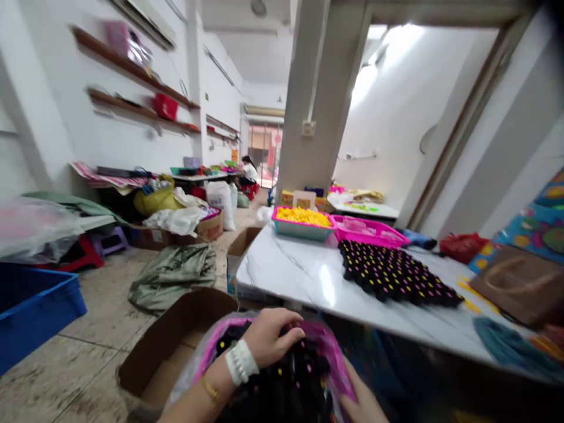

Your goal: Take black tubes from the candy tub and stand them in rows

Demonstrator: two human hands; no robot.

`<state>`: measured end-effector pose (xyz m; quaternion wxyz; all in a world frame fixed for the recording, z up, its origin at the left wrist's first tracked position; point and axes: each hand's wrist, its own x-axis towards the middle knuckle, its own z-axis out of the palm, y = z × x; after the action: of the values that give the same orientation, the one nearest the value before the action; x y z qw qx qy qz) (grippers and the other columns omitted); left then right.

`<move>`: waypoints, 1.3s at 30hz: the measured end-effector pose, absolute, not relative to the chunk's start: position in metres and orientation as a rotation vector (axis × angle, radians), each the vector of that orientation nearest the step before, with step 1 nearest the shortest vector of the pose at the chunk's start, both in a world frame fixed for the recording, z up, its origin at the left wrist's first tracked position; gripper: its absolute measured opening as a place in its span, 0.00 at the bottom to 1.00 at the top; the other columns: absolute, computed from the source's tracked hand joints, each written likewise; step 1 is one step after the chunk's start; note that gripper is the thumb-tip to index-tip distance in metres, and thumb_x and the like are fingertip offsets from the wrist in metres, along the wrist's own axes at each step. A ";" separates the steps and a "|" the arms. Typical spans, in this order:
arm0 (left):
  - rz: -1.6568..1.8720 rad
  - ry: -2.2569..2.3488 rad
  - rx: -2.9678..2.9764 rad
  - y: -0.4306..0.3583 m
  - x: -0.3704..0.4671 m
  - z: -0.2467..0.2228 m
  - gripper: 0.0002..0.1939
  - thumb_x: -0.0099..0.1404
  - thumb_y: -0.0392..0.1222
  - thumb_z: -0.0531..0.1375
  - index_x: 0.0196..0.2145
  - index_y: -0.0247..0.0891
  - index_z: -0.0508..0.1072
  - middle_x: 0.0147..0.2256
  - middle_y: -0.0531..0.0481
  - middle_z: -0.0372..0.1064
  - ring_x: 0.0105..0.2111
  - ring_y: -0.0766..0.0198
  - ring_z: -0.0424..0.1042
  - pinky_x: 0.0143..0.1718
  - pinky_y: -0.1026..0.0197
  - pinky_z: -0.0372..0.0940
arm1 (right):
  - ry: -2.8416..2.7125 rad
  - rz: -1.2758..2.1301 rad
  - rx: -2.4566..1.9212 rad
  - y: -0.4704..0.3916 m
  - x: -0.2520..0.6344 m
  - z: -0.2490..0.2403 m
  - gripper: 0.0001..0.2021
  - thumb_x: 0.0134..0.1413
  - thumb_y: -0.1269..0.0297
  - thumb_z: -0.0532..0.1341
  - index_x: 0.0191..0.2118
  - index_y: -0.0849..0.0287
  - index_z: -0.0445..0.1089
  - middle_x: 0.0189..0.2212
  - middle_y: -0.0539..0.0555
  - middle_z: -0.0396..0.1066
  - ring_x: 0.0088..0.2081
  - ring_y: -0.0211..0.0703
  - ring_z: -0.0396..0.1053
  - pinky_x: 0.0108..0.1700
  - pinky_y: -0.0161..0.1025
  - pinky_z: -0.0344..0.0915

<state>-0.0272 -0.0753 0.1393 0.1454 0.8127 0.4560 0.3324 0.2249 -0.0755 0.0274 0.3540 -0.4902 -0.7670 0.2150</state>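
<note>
At the far left a blue crate [44, 311] is standing on the floor [92, 352]; then an open cardboard box [163, 358] is sitting just beside a pink-rimmed container [337, 367]. The left hand [271, 338] is hovering over this container — its grip is hanging half open, thumb apart from the fingers, with nothing showing between them. Below it, black pieces [273, 393] with yellow and pink dots are filling the container. Beyond, on the desk [286, 264], a tray [304, 232] is holding yellow pieces [304, 217]. The right hand [363, 396] is touching the container's right rim; how far its grip is closing I cannot tell. Farther right, a pink tray [370, 232] is lying behind dotted black rows [396, 273], and a brown bag [520, 285] is resting past them.

The person seems to be steadying the container and dealing with its loose pieces; the next move is probably calling for the left fingers to be closing on some pieces — the right hand bracing the rim.
</note>
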 end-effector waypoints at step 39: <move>-0.087 0.869 2.768 -0.037 0.054 0.063 0.32 0.62 0.66 0.54 0.42 0.33 0.78 0.38 0.36 0.73 0.41 0.48 0.71 0.47 0.47 0.61 | -2.518 0.008 -1.116 -0.011 0.228 0.029 0.10 0.60 0.69 0.57 0.41 0.57 0.77 0.40 0.57 0.77 0.48 0.52 0.64 0.52 0.50 0.60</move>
<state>0.0537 -0.0370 0.0626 0.1191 0.9468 0.2973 -0.0297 0.2280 -0.0114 0.0291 0.1922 -0.3977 -0.8972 0.0028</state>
